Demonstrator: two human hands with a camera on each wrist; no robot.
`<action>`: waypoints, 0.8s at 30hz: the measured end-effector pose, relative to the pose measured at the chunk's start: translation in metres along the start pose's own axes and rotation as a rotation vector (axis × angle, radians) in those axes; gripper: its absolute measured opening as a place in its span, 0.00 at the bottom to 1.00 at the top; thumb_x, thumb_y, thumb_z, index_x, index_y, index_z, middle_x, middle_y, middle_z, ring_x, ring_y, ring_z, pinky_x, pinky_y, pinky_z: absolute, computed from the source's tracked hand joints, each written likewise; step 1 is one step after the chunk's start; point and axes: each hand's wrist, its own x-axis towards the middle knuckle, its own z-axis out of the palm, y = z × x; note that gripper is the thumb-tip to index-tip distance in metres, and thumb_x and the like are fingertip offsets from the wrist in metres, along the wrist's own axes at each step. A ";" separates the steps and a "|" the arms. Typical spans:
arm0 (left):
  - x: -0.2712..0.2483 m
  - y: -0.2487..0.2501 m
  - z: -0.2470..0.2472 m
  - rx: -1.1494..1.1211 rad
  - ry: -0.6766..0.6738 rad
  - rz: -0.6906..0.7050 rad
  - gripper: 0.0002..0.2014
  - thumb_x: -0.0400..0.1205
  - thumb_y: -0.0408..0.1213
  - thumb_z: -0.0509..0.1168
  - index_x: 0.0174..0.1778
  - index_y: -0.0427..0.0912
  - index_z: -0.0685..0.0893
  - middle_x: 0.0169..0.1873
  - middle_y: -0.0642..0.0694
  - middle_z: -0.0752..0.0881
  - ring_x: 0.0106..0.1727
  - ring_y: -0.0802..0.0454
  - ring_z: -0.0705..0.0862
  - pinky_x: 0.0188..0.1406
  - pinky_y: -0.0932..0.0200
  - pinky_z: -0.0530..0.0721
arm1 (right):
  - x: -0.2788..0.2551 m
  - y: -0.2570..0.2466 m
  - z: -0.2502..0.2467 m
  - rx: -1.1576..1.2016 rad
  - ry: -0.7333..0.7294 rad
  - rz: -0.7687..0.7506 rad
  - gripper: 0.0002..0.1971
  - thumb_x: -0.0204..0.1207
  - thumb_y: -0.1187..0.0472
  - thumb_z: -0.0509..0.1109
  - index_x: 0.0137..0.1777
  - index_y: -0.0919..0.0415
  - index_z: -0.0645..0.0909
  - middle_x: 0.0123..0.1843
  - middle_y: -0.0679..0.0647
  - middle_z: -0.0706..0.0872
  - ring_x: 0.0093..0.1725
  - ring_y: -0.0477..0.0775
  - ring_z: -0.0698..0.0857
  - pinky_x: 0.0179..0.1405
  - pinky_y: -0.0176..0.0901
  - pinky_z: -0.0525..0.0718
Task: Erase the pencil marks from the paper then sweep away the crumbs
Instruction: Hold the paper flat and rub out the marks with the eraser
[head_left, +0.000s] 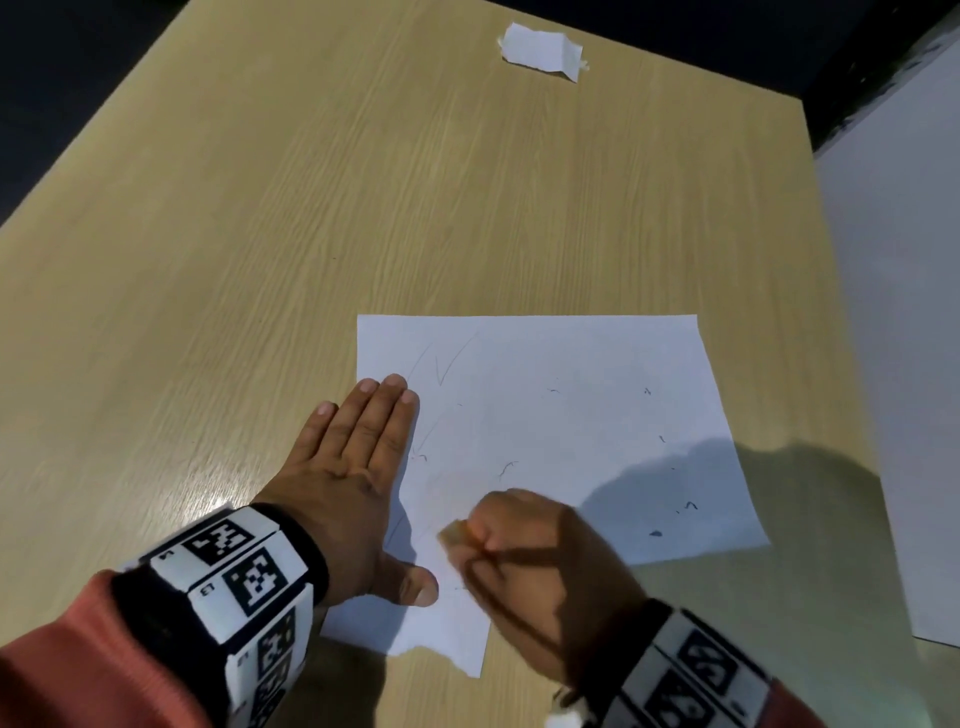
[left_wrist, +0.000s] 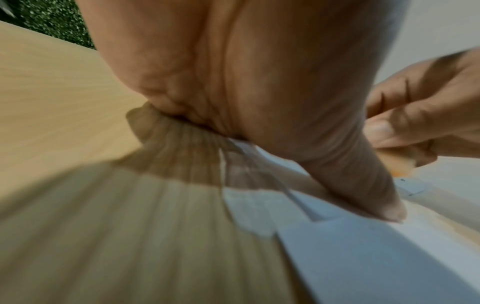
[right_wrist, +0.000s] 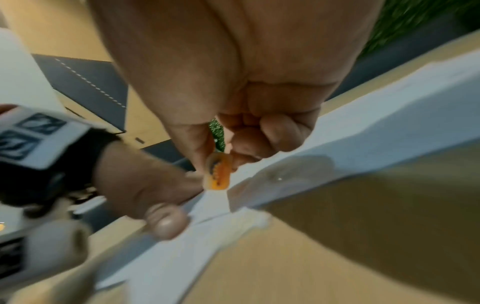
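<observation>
A white sheet of paper (head_left: 561, 415) lies on the wooden table (head_left: 311, 208), with faint pencil lines near its upper left and small dark crumbs (head_left: 655, 533) scattered on its right half. My left hand (head_left: 358, 467) lies flat with straight fingers on the sheet's left edge, thumb spread onto the paper. My right hand (head_left: 524, 551) pinches a small orange eraser (right_wrist: 218, 172) between thumb and fingers, its tip low over the paper's lower left part, just right of the left thumb. The eraser (head_left: 453, 534) looks pale and blurred in the head view.
A torn scrap of white paper (head_left: 543, 51) lies at the table's far side. A large white sheet or board (head_left: 898, 364) runs along the right edge. The sheet's near corner is torn.
</observation>
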 end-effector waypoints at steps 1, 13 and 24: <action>-0.001 0.000 0.000 -0.002 -0.001 0.002 0.70 0.57 0.85 0.52 0.65 0.42 0.09 0.65 0.46 0.09 0.70 0.48 0.13 0.76 0.46 0.24 | 0.001 0.000 0.004 -0.041 -0.003 -0.020 0.15 0.78 0.47 0.55 0.31 0.50 0.62 0.29 0.45 0.68 0.31 0.52 0.71 0.34 0.49 0.76; 0.001 -0.003 0.002 -0.066 0.038 0.037 0.70 0.50 0.86 0.44 0.67 0.43 0.11 0.66 0.49 0.09 0.69 0.52 0.11 0.71 0.50 0.19 | 0.007 0.006 -0.008 0.023 0.048 0.115 0.17 0.77 0.46 0.60 0.35 0.58 0.75 0.35 0.51 0.80 0.37 0.53 0.80 0.40 0.48 0.79; 0.005 -0.004 0.010 -0.109 0.142 0.068 0.71 0.51 0.88 0.49 0.64 0.47 0.09 0.68 0.48 0.11 0.70 0.52 0.12 0.73 0.48 0.21 | 0.033 0.023 -0.046 -0.269 0.136 0.148 0.15 0.79 0.54 0.67 0.33 0.61 0.78 0.30 0.55 0.80 0.30 0.58 0.78 0.31 0.49 0.81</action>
